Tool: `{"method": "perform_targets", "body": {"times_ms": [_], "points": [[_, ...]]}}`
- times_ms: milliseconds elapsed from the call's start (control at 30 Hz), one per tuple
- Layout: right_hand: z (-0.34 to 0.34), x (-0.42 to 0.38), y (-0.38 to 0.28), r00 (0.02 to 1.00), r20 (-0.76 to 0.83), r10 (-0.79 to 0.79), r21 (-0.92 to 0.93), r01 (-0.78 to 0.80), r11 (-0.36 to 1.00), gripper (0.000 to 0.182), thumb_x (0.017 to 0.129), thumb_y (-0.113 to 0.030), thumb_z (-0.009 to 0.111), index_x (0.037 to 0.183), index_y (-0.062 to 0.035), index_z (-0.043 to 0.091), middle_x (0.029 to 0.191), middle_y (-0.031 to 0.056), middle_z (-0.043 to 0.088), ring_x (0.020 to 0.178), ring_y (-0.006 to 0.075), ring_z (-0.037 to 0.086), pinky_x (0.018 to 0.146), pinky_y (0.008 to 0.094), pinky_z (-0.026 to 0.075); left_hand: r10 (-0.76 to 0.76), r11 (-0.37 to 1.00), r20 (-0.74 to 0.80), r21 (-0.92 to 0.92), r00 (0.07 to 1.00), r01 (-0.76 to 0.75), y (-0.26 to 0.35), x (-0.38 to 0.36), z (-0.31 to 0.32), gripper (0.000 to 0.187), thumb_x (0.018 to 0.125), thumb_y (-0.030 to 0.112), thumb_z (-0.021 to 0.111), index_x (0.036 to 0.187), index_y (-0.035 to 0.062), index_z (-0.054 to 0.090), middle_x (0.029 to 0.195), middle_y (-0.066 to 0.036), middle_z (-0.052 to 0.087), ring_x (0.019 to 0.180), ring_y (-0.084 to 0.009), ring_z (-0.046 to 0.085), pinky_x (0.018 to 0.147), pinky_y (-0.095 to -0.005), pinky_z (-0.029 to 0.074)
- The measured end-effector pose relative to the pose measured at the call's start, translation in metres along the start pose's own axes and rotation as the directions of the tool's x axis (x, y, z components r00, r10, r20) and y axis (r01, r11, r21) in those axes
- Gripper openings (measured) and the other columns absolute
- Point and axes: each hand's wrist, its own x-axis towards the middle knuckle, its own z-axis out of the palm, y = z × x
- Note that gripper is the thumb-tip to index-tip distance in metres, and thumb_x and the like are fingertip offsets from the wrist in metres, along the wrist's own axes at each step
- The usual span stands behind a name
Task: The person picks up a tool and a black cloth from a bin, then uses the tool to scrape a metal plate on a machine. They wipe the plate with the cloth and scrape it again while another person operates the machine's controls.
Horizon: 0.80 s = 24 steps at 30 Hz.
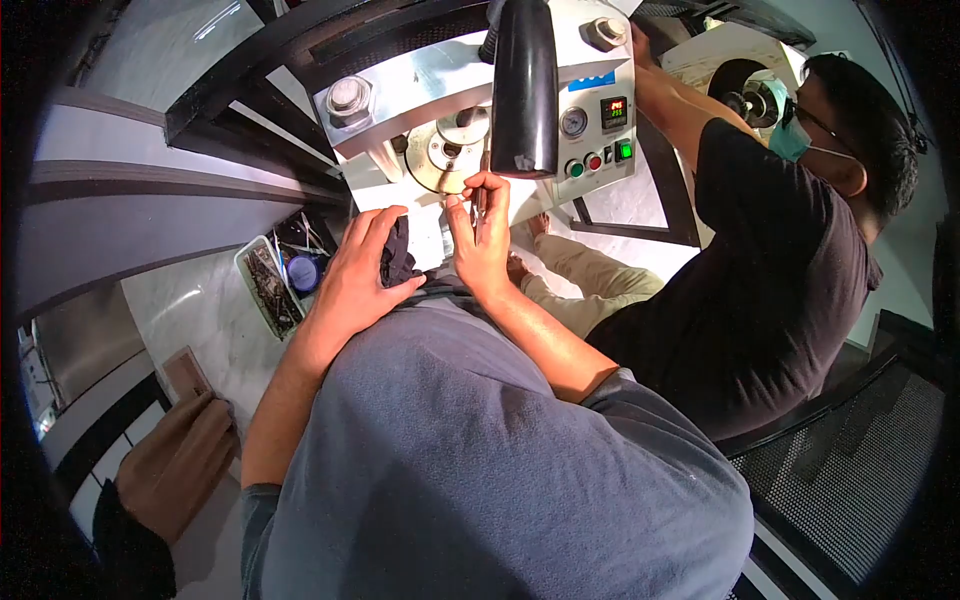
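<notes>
Grey shirt point(480, 470), left hand point(362, 265) on dark cloth point(398, 255)

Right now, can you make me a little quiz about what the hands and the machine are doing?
1. True or false: the left hand rests on a dark cloth.
2. What is the right hand doing? A) pressing the green button B) pinching something small and thin below the black lever handle C) holding the tray
3. Fill in: the tray of metal scraps lies on the ___ hand's side.

Key: 1 true. 2 B; what the fingers pinch is too small to name. 3 left.
</notes>
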Motion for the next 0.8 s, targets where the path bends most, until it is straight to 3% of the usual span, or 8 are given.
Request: {"method": "perform_targets", "body": {"times_ms": [500,567,600,667,800], "points": [[-0.0002,0.0006,-0.0027,1.0,0.004,0.026,0.002,-0.026,1.0,0.03,0.096,-0.009,0.067,0.121,-0.0037,0.05,0.105,0.0088,0.052,0.097,0.0197,0.052,0.091,0.0349,0.045,-0.014,1.0,0.0,0.02,1.0,0.014,0.0041,0.0011,-0.0013,0.083,0.073,0.015,0.088,0.144,0.0065,0.047,0.138,-0.016,0.051,0.13,-0.0374,0.052,0.109,-0.0454,0.046],[-0.0013,0.0014,-0.0039,0.998,0.042,-0.038,-0.065,0.041,0.997,0.028,0.101,-0.002,0.061,0.124,-0.004,0.045,0.103,0.004,0.046,0.096,0.0112,0.047,0.087,0.0257,0.042,-0.014,1.0,0.0,0.019,1.0,0.014,0.0039,0.001,-0.0011,0.083,0.073,0.015,0.088,0.144,0.0065,0.047,0.138,-0.016,0.051,0.13,-0.0374,0.052,0.109,-0.0454,0.046],[-0.0012,0.0011,-0.0037,0.998,0.042,-0.038,-0.065,0.041,0.997,0.028,0.101,-0.002,0.061,0.124,-0.004,0.045,0.103,0.004,0.046,0.096,0.0112,0.047,0.087,0.0257,0.042,-0.018,1.0,0.008,0.014,1.0,0.017,0.0033,0.0008,-0.0013,0.083,0.073,0.014,0.088,0.145,0.0065,0.046,0.138,-0.017,0.051,0.131,-0.0375,0.052,0.111,-0.045,0.044],[-0.0002,0.0005,-0.0032,1.0,0.008,0.016,0.001,-0.016,1.0,0.03,0.096,-0.009,0.067,0.121,-0.0037,0.05,0.106,0.009,0.052,0.097,0.0205,0.052,0.091,0.0359,0.045,-0.021,1.0,0.016,0.01,1.0,0.021,0.0032,0.0006,-0.0016,0.084,0.074,0.014,0.087,0.147,0.0066,0.046,0.139,-0.018,0.051,0.132,-0.0376,0.051,0.112,-0.0446,0.043],[-0.0008,0.0005,-0.0059,0.999,0.013,0.047,-0.002,-0.047,0.999,0.031,0.096,-0.009,0.067,0.121,-0.0038,0.049,0.106,0.0091,0.052,0.097,0.0206,0.052,0.091,0.0357,0.045,-0.021,1.0,0.013,0.005,1.0,0.021,0.004,0.0006,-0.0017,0.084,0.074,0.013,0.087,0.146,0.0062,0.045,0.139,-0.018,0.051,0.132,-0.0376,0.052,0.112,-0.0445,0.043]]}}
